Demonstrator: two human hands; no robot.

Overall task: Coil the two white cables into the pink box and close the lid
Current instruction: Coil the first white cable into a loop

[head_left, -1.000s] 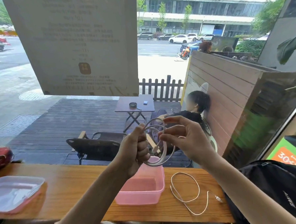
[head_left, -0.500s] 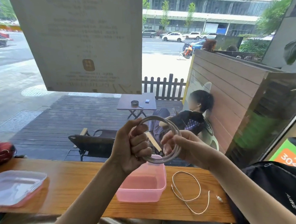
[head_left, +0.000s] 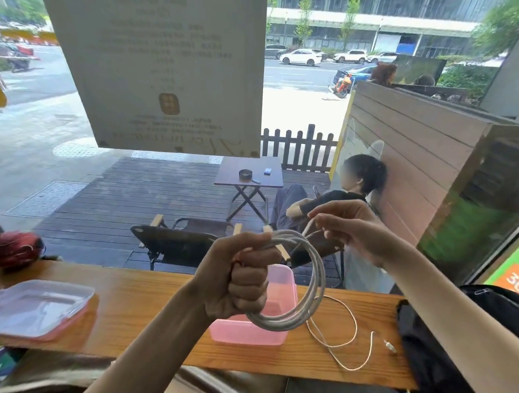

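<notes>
While we sit at the long wooden counter, it carries everything else: the black bag at its right end, the clear lid lying well off to the left, and the open pink box near the middle. Our left hand is clenched into a fist around one side of the first cable, which is wound into several loops and held in the air directly above the box. Our right hand pinches what looks like the loose tail of that same cable between thumb and fingertips, the other fingers spread loosely. The second cable lies uncoiled on the counter just right of the box, its plug toward the bag.

We judge the main risk to be spring-back: if the fist relaxes before the tail is tucked in, the stiff loops could open and spill over the rim, so the lid would not seat. The coil also looks wide next to the box, so it may need tightening. Dragging the hanging loops could snag the second cable and pull it off the edge.
</notes>
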